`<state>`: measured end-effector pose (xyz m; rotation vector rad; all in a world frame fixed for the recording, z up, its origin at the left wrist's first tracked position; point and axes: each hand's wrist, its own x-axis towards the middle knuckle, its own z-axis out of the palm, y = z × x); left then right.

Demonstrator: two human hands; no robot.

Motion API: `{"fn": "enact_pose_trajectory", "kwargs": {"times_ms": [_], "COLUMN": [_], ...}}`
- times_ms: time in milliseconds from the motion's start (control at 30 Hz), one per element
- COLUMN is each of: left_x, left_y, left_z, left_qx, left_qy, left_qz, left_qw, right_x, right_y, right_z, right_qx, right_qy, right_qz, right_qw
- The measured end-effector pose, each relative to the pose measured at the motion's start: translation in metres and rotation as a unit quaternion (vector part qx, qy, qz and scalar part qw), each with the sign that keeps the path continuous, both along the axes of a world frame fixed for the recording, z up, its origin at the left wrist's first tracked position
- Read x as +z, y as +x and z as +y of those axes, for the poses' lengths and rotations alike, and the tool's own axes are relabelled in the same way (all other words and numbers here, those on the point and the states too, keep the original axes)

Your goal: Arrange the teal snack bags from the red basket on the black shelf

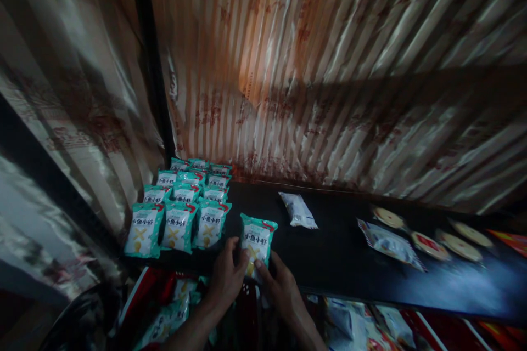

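Note:
Between both hands is a teal and white snack bag (256, 238), held upright at the front of the black shelf (263, 205). My left hand (230, 269) grips its lower left side, and my right hand (282, 285) pinches the lower right with the thumb on its front. Just to the left stand rows of matching snack bags (178, 227), lined up one behind another. Whether the held bag's bottom touches the shelf is hidden by my fingers.
A white packet (298, 210) lies on the shelf right of centre. Farther right are a striped packet (391, 243) and several round wrapped items (430, 245). Red crates (134, 299) with more bags sit below the shelf edge. Dark posts (154, 60) and corrugated sheeting (313, 82) enclose the shelf.

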<state>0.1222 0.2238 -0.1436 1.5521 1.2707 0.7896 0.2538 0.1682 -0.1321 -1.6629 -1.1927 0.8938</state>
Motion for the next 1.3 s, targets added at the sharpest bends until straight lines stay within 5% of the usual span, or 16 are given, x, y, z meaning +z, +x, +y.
{"fn": "enact_pose_trajectory", "kwargs": {"times_ms": [500,1300], "left_x": [-0.023,-0.03], "left_y": [0.047,0.082], "left_z": [0.034,0.096], "left_qx": [0.02,0.037], "left_qy": [0.104,0.13], "left_qz": [0.087,0.119], "left_qw": [0.991,0.984], "right_x": [-0.015,-0.02], "right_y": [0.028,0.041], "right_z": [0.064,0.157], "right_qx": [-0.06,-0.11], "right_qy": [0.018,-0.022], "right_qz": [-0.108,-0.213], "right_qw": [0.992,0.971]}}
